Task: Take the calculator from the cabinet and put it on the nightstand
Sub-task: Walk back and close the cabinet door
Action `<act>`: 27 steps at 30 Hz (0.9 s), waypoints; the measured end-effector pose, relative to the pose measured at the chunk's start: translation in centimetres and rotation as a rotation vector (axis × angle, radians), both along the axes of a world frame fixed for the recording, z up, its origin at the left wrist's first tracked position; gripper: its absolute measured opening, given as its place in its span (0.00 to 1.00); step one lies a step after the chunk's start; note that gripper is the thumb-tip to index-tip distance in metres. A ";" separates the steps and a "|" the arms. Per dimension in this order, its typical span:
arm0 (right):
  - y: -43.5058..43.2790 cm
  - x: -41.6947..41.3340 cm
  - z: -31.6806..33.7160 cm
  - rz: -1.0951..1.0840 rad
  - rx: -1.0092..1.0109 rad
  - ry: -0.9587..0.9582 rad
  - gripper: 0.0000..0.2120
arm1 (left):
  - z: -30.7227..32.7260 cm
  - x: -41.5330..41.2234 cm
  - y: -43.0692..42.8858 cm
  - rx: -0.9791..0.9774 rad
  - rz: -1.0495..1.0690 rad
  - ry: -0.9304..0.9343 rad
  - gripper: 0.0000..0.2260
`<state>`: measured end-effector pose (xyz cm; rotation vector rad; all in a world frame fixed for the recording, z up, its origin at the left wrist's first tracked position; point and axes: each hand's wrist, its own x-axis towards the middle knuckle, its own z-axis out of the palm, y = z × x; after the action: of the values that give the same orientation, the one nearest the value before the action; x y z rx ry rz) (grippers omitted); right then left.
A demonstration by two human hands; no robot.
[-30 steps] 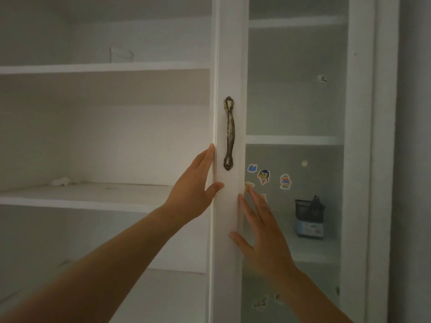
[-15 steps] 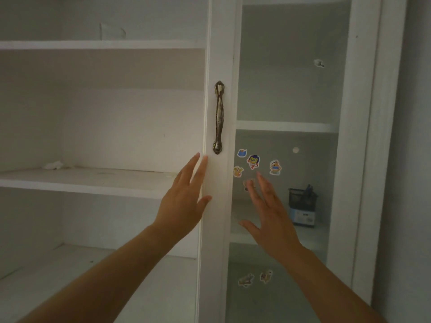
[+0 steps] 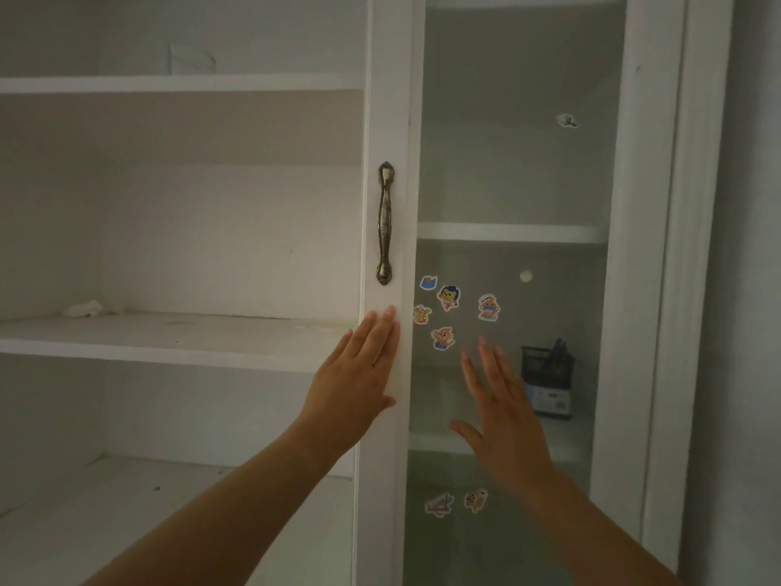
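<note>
White cabinet [image 3: 642,247] ahead, open on the left side, shut on the right by a glass door [image 3: 507,162]. Left grip [image 3: 359,382] open, fingers straight and together, laid flat against the door's white stile [image 3: 386,99], holding nothing. Directly above its fingertips, a bronze handle [image 3: 385,224], upright on that stile. Right grip [image 3: 503,420] likewise open and empty, fingers spread, raised before the glass; blurred, so contact with the pane impossible to tell. Above and between the two grips, a cluster of cartoon stickers [image 3: 448,298] on the glass. Just right of the right grip, behind the glass on a shelf, a black mesh holder [image 3: 547,363] with a blue-and-white item [image 3: 549,399] at its foot. Calculator possibly that item, too dim to tell. Far left of the left grip, a crumpled white scrap [image 3: 84,308] on the open shelf [image 3: 169,336].
</note>
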<state>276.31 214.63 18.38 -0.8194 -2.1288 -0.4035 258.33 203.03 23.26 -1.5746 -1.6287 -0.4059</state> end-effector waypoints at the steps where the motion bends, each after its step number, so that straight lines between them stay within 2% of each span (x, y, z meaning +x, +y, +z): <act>1: 0.3 0.0 -0.3 -0.008 0.010 -0.001 0.51 | -0.1 0.1 0.2 0.014 -0.003 -0.009 0.45; 7: 0.9 -0.3 -0.6 -0.064 0.117 0.019 0.51 | -0.8 0.6 2.0 0.042 0.032 -0.038 0.50; 10: 1.1 -0.7 -0.5 -0.099 0.153 0.011 0.52 | -1.0 -0.1 2.8 0.045 0.022 0.005 0.49; 13: 1.3 -0.9 -0.6 -0.106 0.153 0.020 0.52 | -0.7 0.1 3.0 0.053 0.062 -0.021 0.50; 18: 1.0 -0.8 -0.5 -0.117 0.153 -0.001 0.50 | -1.3 -0.4 2.9 0.052 0.015 -0.053 0.52; 23: 1.0 -0.8 -0.5 -0.100 0.135 0.015 0.50 | -1.0 -0.5 2.6 -0.041 0.006 -0.001 0.53; 27: 1.2 -0.9 -0.4 -0.112 0.152 0.010 0.50 | -1.0 -0.5 2.6 0.002 0.028 -0.015 0.56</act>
<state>275.41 215.80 18.01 -0.8530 -2.0206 -0.6109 257.81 205.63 22.22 -1.5489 -1.6598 -0.4047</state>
